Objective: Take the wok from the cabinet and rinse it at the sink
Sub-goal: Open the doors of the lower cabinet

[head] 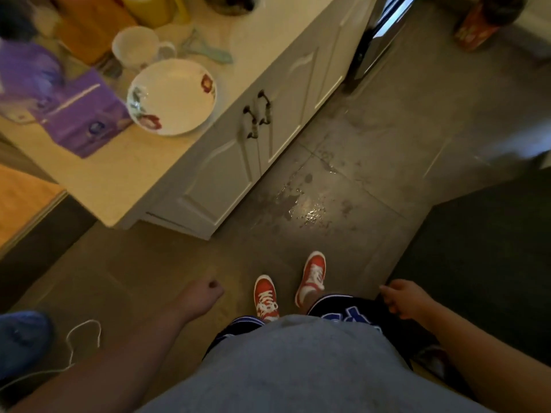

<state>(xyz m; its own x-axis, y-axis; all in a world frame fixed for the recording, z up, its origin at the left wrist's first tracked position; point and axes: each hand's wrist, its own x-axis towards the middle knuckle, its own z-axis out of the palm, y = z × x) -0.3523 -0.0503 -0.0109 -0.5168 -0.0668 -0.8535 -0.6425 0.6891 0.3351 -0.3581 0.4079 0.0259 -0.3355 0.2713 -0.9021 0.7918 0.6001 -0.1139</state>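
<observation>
- Neither grip holds anything: your left hand hangs low over the floor with fingers curled loosely into a soft fist, and your right hand hangs beside your dark shorts, fingers half curled and bare.
- You stand on the grey tiled floor in red sneakers, facing a white cabinet whose two doors are closed, their dark handles side by side at the centre seam.
- My judgement: you are at the very start, the approach to the cabinet; the wok is not yet out.
- The wok is not in view, so I cannot say how it looks; it is presumably behind those doors, though nothing confirms which cabinet holds it.
- The next move calls for stepping closer, bending down and reaching a hand to one handle to pull the door open.
- Watch the wet, glistening patch on the tiles between you and the doors; it could be slippery.
- On the table above sit a flowered bowl, a white mug and a purple packet; no sink shows here.
</observation>
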